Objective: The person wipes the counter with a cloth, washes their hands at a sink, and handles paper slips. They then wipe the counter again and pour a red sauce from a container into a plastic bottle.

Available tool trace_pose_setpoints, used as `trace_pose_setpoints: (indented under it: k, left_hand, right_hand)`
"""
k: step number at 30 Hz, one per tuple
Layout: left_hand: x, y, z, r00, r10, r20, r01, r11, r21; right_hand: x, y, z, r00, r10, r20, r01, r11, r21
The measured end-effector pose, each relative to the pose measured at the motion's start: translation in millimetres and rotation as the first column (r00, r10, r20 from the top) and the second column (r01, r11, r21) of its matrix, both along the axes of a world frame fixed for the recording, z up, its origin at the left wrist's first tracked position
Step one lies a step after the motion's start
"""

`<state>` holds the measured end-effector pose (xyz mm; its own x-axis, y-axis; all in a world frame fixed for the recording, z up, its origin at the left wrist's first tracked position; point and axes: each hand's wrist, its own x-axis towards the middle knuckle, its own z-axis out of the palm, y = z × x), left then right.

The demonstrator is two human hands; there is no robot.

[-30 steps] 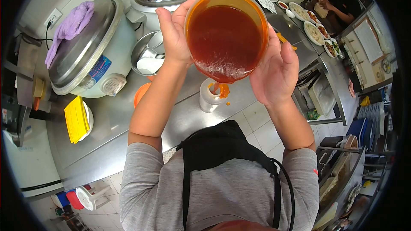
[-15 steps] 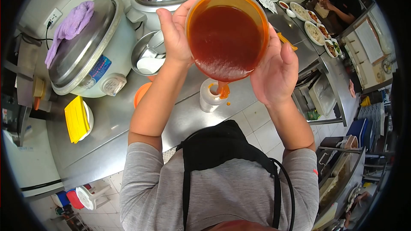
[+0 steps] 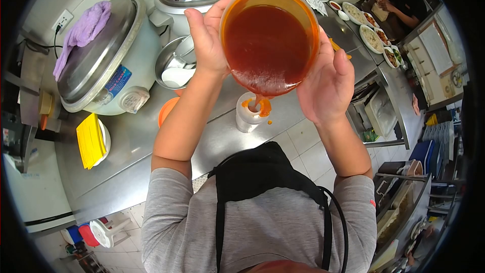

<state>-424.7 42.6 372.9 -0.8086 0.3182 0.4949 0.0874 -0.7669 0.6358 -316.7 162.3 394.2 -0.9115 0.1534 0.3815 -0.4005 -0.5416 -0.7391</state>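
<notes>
Both my hands hold a round, translucent tub of dark red sauce, tilted towards me. My left hand grips its left side, thumb raised. On its right side is my right hand, thumb raised and palm partly visible. Sauce runs in a thin stream from the tub's lower rim into the mouth of a translucent white bottle, which stands upright on the steel counter just below. Orange sauce is smeared on the right of the bottle's mouth, with a drop beside it. The fingers behind the tub are mostly hidden.
A rice cooker with a purple cloth stands at left, near metal bowls and an orange lid. Yellow papers lie front left. Dishes of food line the far right counter. A person's hands show beyond.
The tub has shifted very slightly up and right in my hands. The stream is still running, and slightly more orange sauce shows around the left of the bottle's mouth.
</notes>
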Motion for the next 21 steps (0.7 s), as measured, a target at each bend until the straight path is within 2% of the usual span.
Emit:
trace_pose_setpoints:
  k: [21]
  left_hand:
    - [1.2, 0.5, 5.6, 0.999, -0.017, -0.039, 0.018, 0.999, 0.031]
  right_hand:
    - [0.3, 1.4, 3.6, 1.000, -0.006, -0.026, 0.007, 1.000, 0.028]
